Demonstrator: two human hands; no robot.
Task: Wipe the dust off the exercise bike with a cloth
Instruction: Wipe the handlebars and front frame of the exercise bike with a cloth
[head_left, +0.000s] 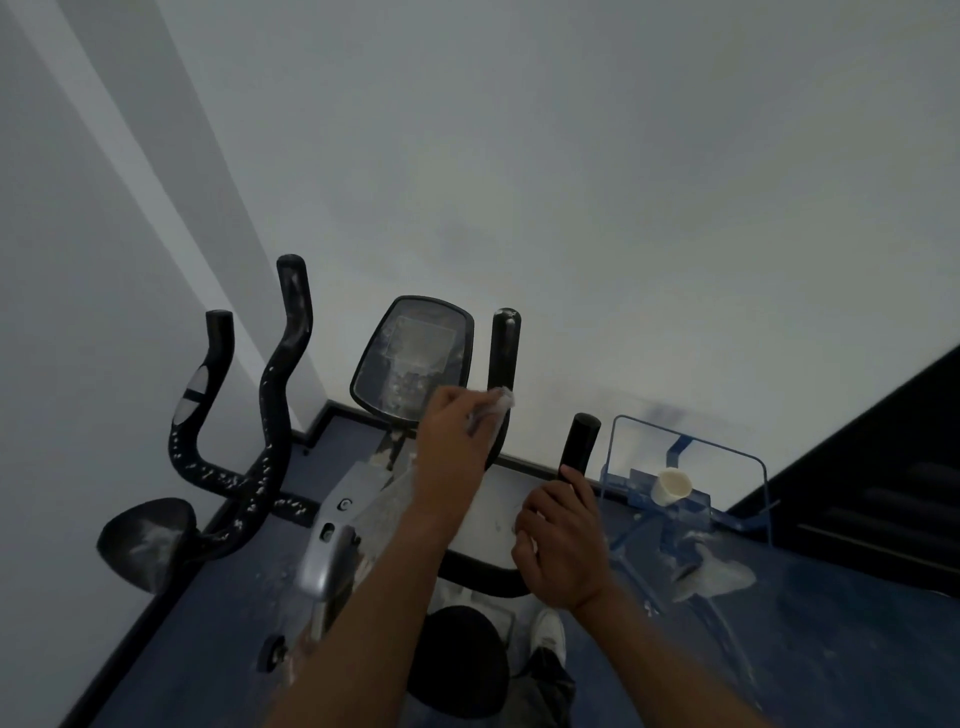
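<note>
Black exercise bike (291, 415) speckled white with dust, pale grey cloth (498, 402), blue floor (831, 649).

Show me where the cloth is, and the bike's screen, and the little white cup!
cloth (500, 402): head view, on the bunched white part sticking out of the left hand.
screen (413, 356): head view, on the middle of the dusty display panel.
white cup (672, 486): head view, on its side wall.
</note>
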